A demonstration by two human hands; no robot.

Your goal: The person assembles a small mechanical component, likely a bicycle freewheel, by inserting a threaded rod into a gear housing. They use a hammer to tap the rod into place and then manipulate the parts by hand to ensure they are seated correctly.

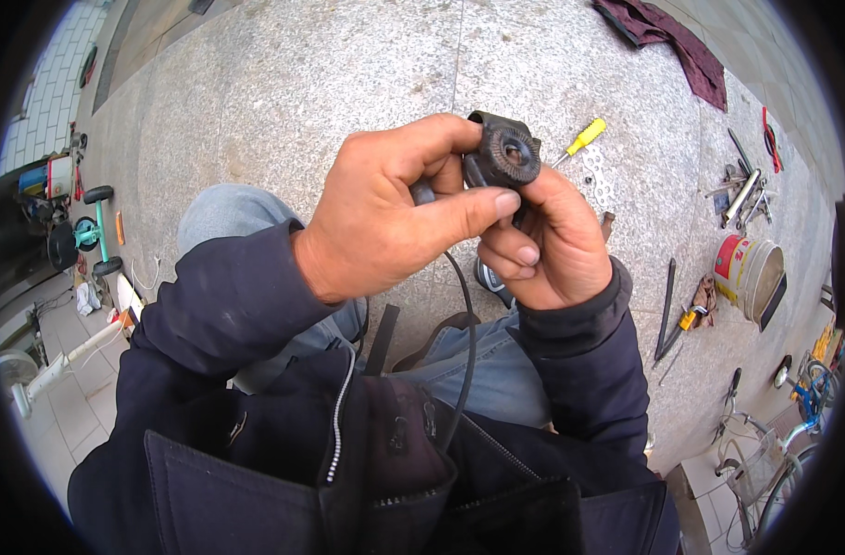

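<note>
A small black part with a round, ridged face (pixel 514 154) is held up between both hands, above my knees. My left hand (pixel 401 208) pinches it from the left, forefinger at its top and thumb below the ridged face. My right hand (pixel 554 243) grips it from below and the right, with the forefinger behind it. A dark rounded piece (pixel 422 191) shows between the left fingers; whether it belongs to the part, I cannot tell. A black cable (pixel 471 326) runs from under the left hand down to my jacket.
On the stone floor lie a yellow-handled screwdriver (pixel 586 137), a perforated metal plate (pixel 598 173), wrenches (pixel 757 201) and a dark bar (pixel 666 309). A plastic bucket (pixel 748 274) lies at the right, a bicycle (pixel 790 444) lower right, a maroon cloth (pixel 679 45) at the top.
</note>
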